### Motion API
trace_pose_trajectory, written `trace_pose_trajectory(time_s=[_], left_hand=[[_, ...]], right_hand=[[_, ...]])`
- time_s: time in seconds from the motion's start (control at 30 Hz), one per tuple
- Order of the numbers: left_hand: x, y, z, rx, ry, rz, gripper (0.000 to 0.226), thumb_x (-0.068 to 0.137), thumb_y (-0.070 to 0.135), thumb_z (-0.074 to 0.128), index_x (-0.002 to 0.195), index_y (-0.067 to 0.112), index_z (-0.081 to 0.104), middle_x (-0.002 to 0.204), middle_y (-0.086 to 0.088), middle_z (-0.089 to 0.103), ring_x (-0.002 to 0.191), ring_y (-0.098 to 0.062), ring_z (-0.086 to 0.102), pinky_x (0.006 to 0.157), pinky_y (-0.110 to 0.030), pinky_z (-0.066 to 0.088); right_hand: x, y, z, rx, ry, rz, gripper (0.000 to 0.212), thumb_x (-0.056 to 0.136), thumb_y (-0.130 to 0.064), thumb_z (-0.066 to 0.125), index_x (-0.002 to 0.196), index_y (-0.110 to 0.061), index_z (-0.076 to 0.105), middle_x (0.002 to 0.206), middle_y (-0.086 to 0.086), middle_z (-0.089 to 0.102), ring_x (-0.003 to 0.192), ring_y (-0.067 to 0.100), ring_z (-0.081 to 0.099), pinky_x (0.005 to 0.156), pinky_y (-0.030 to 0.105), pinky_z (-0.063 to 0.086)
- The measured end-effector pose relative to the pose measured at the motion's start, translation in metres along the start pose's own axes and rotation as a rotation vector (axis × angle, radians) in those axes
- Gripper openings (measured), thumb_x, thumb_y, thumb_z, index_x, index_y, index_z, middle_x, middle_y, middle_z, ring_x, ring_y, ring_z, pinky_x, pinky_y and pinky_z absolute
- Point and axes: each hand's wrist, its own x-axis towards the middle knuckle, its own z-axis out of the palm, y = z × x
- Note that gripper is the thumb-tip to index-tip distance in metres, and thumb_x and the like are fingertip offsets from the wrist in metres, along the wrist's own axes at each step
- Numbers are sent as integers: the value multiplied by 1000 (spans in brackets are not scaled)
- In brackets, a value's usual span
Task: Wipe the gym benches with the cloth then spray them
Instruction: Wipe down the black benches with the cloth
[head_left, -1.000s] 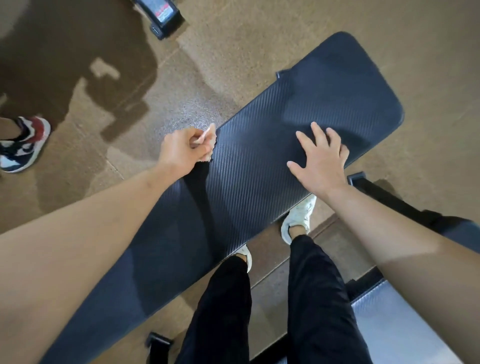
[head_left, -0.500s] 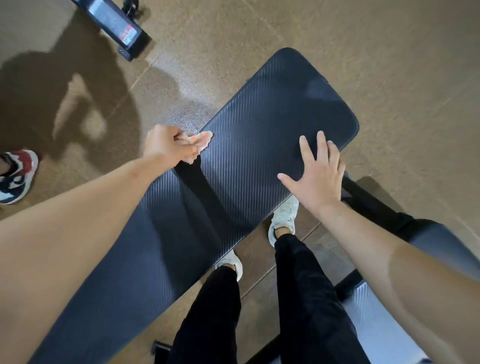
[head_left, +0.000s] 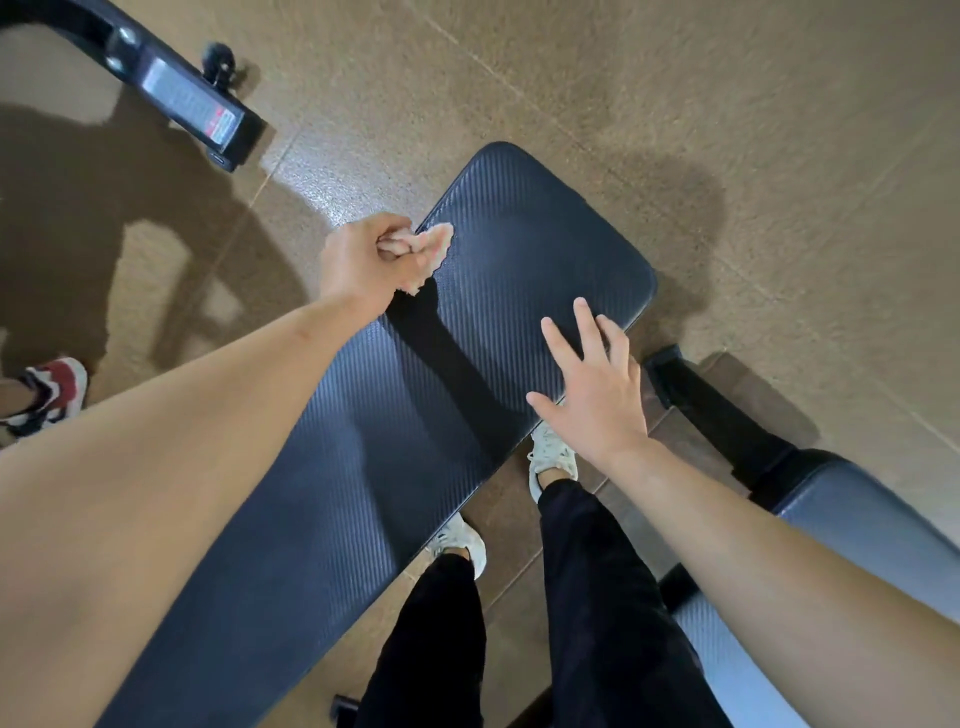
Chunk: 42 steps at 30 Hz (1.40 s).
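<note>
Black ribbed bench (head_left: 530, 244): lies slantwise across the view, rounded far end up and to the right, near end cut off at the lower left border.
Cloth (head_left: 434, 247): pale and crumpled, on the bench's left edge near the far end, touching the pad (only a bunched tuft shows past the fist).
Left hand (head_left: 363, 260): curled tight round the cloth, just at the bench's left edge.
Right hand (head_left: 597, 400): holds nothing, fingers straight and spread, over the bench's right edge; contact with the pad hard to judge.
In the way: left forearm crosses the bench's left edge and hides much of it, with a dark band of shadow across the pad.
Grey pad (head_left: 857, 519): second bench beyond the right edge, partly covered by the right forearm and cut off by the border.
Black bar (head_left: 711, 410): on the floor (head_left: 727, 130) between the two pads.
Machine frame (head_left: 192, 104): black, beyond the bench's left edge, round knob (head_left: 218, 54) beside it; sticker too small to read.
White shoes (head_left: 553, 452): under black trousers (head_left: 597, 597), beside the right edge, toes hidden by the bench.
Red-and-white shoe (head_left: 52, 389): at the left border, wearer cut off.
</note>
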Motion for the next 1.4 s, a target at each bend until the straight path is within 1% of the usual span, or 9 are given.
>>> trace_pose_trajectory(time_s=[0.17, 0.47, 0.6, 0.67, 0.93, 1.07, 1.17, 1.3, 1.4], left_hand=[[15, 19, 7, 24, -34, 64, 44, 94, 26, 72, 137, 17, 63, 90, 8, 65, 65, 31, 51, 69, 8, 35], [55, 57, 15, -18, -17, 84, 35, 94, 15, 71, 127, 27, 68, 104, 6, 72, 96, -9, 71, 91, -23, 56], [67, 75, 18, 4, -40, 115, 14, 95, 10, 65, 102, 20, 71, 75, -1, 72, 65, -16, 73, 75, -35, 63], [72, 86, 21, 44, -18, 148, 11, 97, 10, 64, 99, 18, 71, 80, -6, 75, 60, -11, 70, 72, -34, 61], [77, 140, 38, -150, -32, 221, 17, 90, 27, 70, 104, 22, 78, 93, 2, 76, 88, -13, 73, 83, -39, 61], [61, 164, 58, -370, -84, 260, 12, 91, 28, 74, 101, 21, 73, 91, 8, 71, 82, -4, 64, 82, -25, 54], [50, 166, 70, -606, -235, 132, 17, 93, 23, 73, 106, 12, 73, 97, -6, 73, 89, -15, 67, 84, -40, 58], [35, 157, 66, -876, -351, -30, 29, 98, 17, 68, 122, 0, 65, 107, -19, 70, 96, -29, 69, 86, -50, 60], [24, 139, 56, -833, -288, -89, 31, 99, 18, 68, 129, 13, 62, 121, -4, 70, 105, -15, 69, 91, -37, 60]], right_hand=[[1, 6, -4, 47, -36, -26, 81, 92, -51, 65, 159, -34, 23, 171, 3, -2, 155, 31, 4, 119, 61, 22], [3, 15, -8, 97, -63, -68, 80, 94, -50, 62, 160, -32, 21, 171, 2, -1, 154, 30, 6, 118, 60, 24], [4, 22, -15, 204, -70, -86, 80, 95, -47, 63, 161, -30, 20, 171, -4, 2, 153, 25, 5, 119, 56, 24], [5, 25, -19, 276, -66, -94, 80, 95, -44, 64, 160, -29, 21, 170, -6, 7, 152, 22, 6, 118, 55, 27], [35, 48, -62, 871, 20, 114, 69, 92, -33, 74, 153, -26, 43, 140, -6, 58, 120, 11, 59, 107, 36, 49], [70, 62, -104, 1237, 98, 269, 75, 89, -40, 77, 154, -36, 39, 148, -3, 49, 121, 13, 61, 103, 43, 54], [95, 62, -130, 1447, -2, 208, 76, 89, -31, 78, 153, -40, 37, 147, -6, 48, 122, 8, 58, 94, 42, 59], [126, 58, -141, 1357, -90, 105, 24, 89, -3, 73, 109, -15, 70, 98, 7, 71, 82, 13, 73, 74, 37, 62], [147, 55, -145, 1210, -101, 111, 19, 89, 4, 69, 86, -14, 65, 88, 8, 65, 78, 15, 71, 71, 38, 63]])
